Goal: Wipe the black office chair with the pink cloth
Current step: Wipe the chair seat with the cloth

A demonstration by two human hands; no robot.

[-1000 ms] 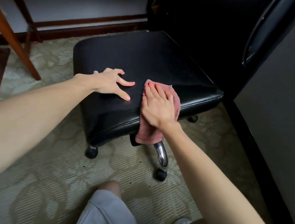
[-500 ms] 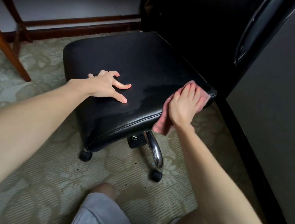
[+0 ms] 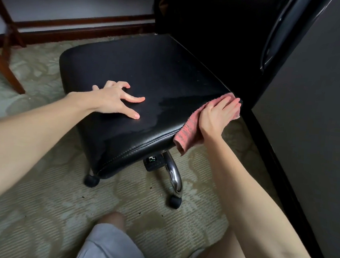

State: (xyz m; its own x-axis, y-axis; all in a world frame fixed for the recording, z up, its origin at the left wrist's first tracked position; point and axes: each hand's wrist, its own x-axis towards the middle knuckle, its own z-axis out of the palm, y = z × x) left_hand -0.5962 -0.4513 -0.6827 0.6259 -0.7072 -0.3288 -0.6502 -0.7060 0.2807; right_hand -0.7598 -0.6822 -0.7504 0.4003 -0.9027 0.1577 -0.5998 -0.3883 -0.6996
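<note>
The black office chair point(image 3: 148, 81) fills the middle of the head view, its leather seat facing me and its backrest rising at the top right. My left hand point(image 3: 114, 99) rests on the seat's front part with fingers spread. My right hand point(image 3: 217, 116) presses the pink cloth point(image 3: 187, 134) flat against the seat's right front corner. The cloth's lower end hangs off the seat edge. A damp streak shines on the seat between my hands.
A dark cabinet wall point(image 3: 313, 121) stands close on the right of the chair. The chrome base leg point(image 3: 173, 174) and casters point(image 3: 91, 180) sit on patterned green carpet point(image 3: 34, 209). Wooden furniture legs point(image 3: 4, 63) stand at the left. My knees point(image 3: 109, 245) are at the bottom.
My right hand has slid the cloth from the seat's front middle to its right front corner, leaving a damp streak. My left hand has stayed on the seat.
</note>
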